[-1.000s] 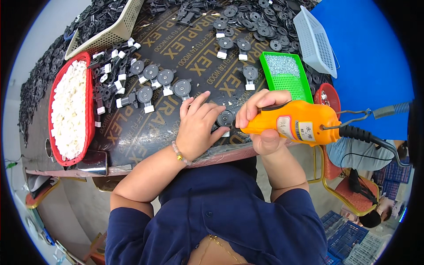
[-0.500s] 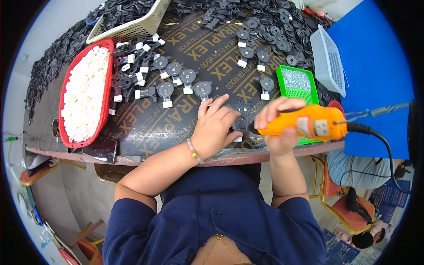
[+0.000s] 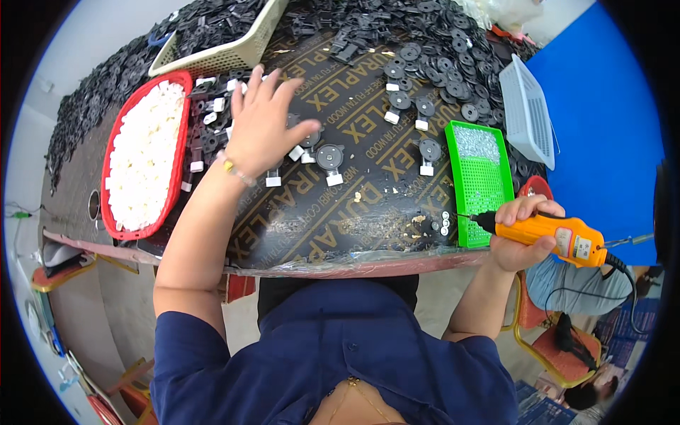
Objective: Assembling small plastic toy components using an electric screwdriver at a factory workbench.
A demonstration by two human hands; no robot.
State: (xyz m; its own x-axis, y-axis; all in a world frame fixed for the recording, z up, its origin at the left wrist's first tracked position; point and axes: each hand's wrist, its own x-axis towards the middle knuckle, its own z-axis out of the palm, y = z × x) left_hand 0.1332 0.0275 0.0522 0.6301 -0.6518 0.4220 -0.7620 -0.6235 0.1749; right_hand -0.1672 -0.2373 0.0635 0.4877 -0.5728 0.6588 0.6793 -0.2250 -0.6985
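My left hand (image 3: 263,131) is stretched over a group of black round-headed parts with white end pieces, fingers spread, and hides some of them. One such black part (image 3: 330,157) lies just right of the hand. In my right hand (image 3: 523,234) is an orange electric screwdriver (image 3: 549,234), its bit pointing left over the near end of a green tray (image 3: 460,191). Small silver screws (image 3: 476,144) fill the tray's far end, with a few scattered nearer. A few small white round pieces (image 3: 445,223) lie beside the tray.
A red basket (image 3: 185,106) of white pieces stands at left, a beige basket (image 3: 212,57) behind it. Loose black discs (image 3: 446,71) are heaped at the back. A pale grey basket (image 3: 528,113) stands at far right. The screwdriver's cable (image 3: 623,265) trails off right.
My left hand has moved from the near middle up and left to the group of parts. The screwdriver has gone right, to the green tray. The part between the hands has left that spot.
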